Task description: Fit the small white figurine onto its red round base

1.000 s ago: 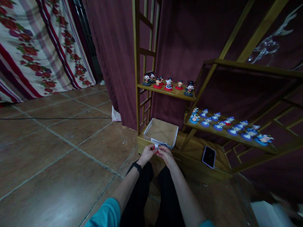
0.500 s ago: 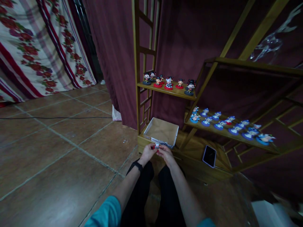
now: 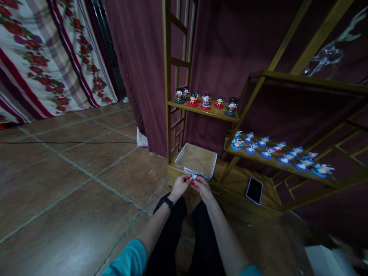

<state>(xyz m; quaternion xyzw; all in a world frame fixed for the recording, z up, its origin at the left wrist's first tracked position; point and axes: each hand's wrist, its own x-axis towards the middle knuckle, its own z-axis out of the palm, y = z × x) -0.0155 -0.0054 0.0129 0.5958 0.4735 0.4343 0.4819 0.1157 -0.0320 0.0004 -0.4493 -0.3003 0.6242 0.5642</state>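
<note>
A small figurine [image 3: 193, 178] with a white top and a red base is pinched between my two hands, low over my knees. My left hand [image 3: 181, 185] grips it from the left side, fingers closed. My right hand [image 3: 202, 186] closes on it from the right. Just beyond my fingers lies a shallow open cardboard box [image 3: 197, 157] with white edges. On the upper left shelf [image 3: 212, 113] stand several figurines with black hair on red or black bases, among them a white-haired figurine [image 3: 206, 102].
Several blue and purple figurines [image 3: 267, 152] stand in rows on the right shelf. A phone or tablet [image 3: 254, 190] lies on the lower wooden board. A white box [image 3: 322, 260] is at the lower right. A black cable [image 3: 69, 143] crosses the tiled floor.
The figurine in my hands has turned slightly and shifted a little to the right, so more of it shows. Both hands stay in nearly the same place.
</note>
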